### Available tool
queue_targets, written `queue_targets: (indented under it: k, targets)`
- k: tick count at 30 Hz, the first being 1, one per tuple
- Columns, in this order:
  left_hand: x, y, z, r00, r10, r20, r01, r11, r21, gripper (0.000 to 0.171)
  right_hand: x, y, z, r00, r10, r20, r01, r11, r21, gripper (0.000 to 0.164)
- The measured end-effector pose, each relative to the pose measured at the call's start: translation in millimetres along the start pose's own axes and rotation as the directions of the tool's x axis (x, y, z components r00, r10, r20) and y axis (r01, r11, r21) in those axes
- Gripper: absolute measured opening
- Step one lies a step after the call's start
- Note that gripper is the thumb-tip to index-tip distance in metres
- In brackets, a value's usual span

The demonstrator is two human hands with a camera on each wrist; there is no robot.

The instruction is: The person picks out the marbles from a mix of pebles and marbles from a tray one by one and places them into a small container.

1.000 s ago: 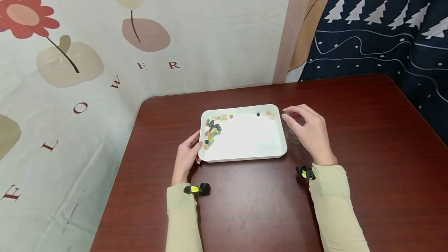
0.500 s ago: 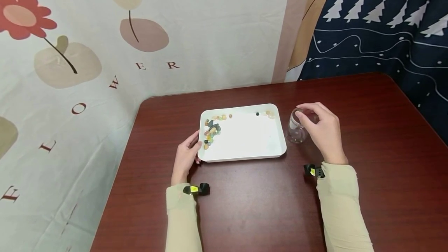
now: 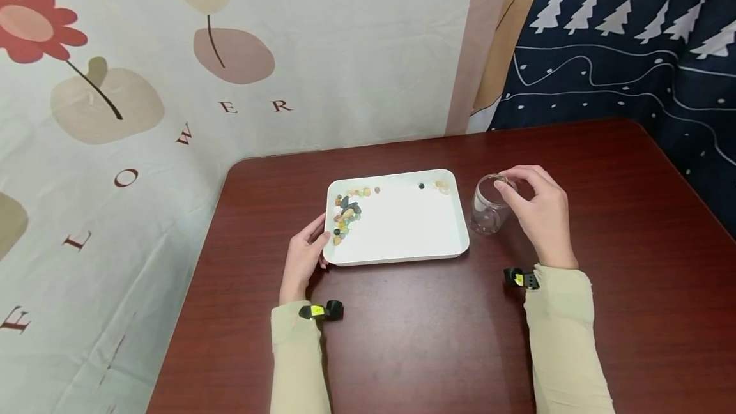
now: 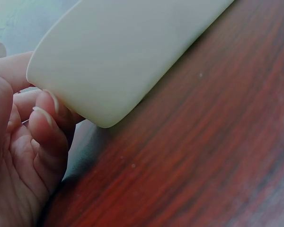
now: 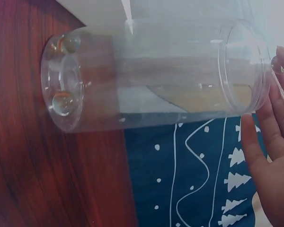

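My left hand point(image 3: 301, 260) grips the left edge of a white tray point(image 3: 414, 229), its thumb on the rim and fingers underneath. Along the tray's left side lie several small stones and beads point(image 3: 347, 213), some dark, some yellow or green. To the tray's right stands a clear jar point(image 3: 485, 213), upright and without a lid. My right hand point(image 3: 540, 209) is at the jar's rim, pinching a small glass marble point(image 5: 277, 65) between thumb and finger just outside the mouth. Glass marbles point(image 5: 62, 103) rest on the jar's bottom in the right wrist view.
A dark bead point(image 3: 421, 186) and pale stones point(image 3: 441, 186) lie in the tray's far right corner. The brown table point(image 3: 414, 337) runs up to a flower-printed cloth point(image 3: 345, 50) and a navy cloth with white trees point(image 3: 609, 62).
My right hand has moved right, from beside the tray's right edge to the far side of the jar's rim, uncovering the jar. The left hand keeps its grip on the tray.
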State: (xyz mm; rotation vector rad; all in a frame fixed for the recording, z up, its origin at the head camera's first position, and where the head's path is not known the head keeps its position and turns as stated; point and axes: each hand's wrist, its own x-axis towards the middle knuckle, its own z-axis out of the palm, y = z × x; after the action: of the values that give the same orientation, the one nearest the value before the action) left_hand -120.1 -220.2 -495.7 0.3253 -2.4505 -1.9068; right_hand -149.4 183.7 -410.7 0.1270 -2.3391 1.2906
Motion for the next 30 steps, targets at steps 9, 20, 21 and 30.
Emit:
queue_targets:
  k: [9,20,21,30]
  targets:
    - [-7.1,18.5,-0.5,1.000,-0.018,0.025,0.019,1.000,-0.021,0.042,1,9,1,0.997,0.037,0.061,-0.036,0.999,-0.020,0.027]
    - [-0.4,5.7,-0.7,1.000,0.005,0.020,-0.004,1.000,-0.020,0.041,1,18,4,0.991,0.052,0.122,-0.053,0.999,0.008,0.027]
    - [0.9,2.7,-0.8,1.000,0.004,0.015,-0.003,1.000,-0.021,0.040,1,18,4,0.990,0.054,0.132,-0.055,0.998,0.006,0.028]
    - [3.0,-2.9,0.4,1.000,0.022,-0.003,-0.022,1.000,-0.005,0.038,-2,19,2,0.968,0.120,0.219,-0.119,0.993,-0.018,0.035]
